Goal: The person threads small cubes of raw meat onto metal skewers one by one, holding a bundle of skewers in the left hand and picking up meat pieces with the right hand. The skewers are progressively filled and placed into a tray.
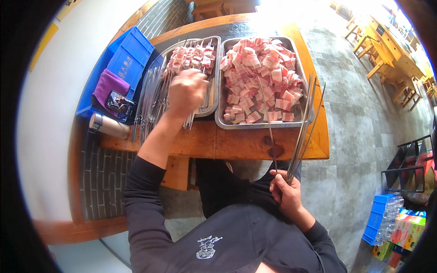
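Observation:
My left hand [188, 91], blurred by motion, is over the left metal tray [214, 102]. Its fingers are near the skewered meat [193, 56] there, and whether they hold anything is unclear. At the table's front edge, my right hand [286, 194] grips several bare metal skewers [303, 128]. One skewer [269, 131] stands apart from that bunch, pinched between thumb and finger, its far end over the meat. The right metal tray [259, 126] holds a large heap of sliced raw pork pieces [261, 75]. Loose metal skewers [146, 99] lie in a bundle left of my left hand.
On the wooden table [239, 140], a blue plastic crate [131, 56] stands at the left with a purple cloth [108, 85], a phone [120, 103] and a capped bottle [108, 125] by it. Crates and boxes [408, 228] sit on the floor at right.

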The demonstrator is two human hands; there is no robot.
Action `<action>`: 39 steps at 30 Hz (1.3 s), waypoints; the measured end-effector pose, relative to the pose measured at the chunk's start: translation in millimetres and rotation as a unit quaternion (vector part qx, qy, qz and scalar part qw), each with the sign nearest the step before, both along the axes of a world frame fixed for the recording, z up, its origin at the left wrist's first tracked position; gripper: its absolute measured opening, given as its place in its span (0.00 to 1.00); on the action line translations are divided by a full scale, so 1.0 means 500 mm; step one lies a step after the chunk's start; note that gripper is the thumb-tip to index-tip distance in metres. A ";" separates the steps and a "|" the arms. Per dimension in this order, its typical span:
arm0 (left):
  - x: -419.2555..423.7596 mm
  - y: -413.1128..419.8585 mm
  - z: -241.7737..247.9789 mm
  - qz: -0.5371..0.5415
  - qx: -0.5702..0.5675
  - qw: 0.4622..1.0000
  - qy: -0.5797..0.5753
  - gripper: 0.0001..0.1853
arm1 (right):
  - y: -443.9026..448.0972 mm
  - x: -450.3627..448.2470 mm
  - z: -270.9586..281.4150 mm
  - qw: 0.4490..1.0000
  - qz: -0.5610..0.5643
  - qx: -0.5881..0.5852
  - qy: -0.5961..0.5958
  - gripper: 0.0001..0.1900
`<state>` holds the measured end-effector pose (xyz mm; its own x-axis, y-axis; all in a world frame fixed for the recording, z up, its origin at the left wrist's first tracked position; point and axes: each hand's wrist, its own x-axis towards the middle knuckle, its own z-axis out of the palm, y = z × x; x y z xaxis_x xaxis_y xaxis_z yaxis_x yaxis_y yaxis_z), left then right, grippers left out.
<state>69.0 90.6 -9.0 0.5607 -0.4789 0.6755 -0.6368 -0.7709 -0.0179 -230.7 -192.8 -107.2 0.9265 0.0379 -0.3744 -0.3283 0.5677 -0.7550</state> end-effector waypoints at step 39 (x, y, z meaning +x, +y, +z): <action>-0.125 -0.158 0.024 -0.090 -0.672 0.539 0.499 0.09 | 0.012 0.024 -0.017 0.993 0.046 -0.100 -0.045 0.14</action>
<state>6.4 11.5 2.9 0.9925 -0.0402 -0.1154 0.1216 0.4159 0.9012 -218.8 -186.8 -115.6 0.9528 0.0570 -0.2982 -0.2973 0.3749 -0.8781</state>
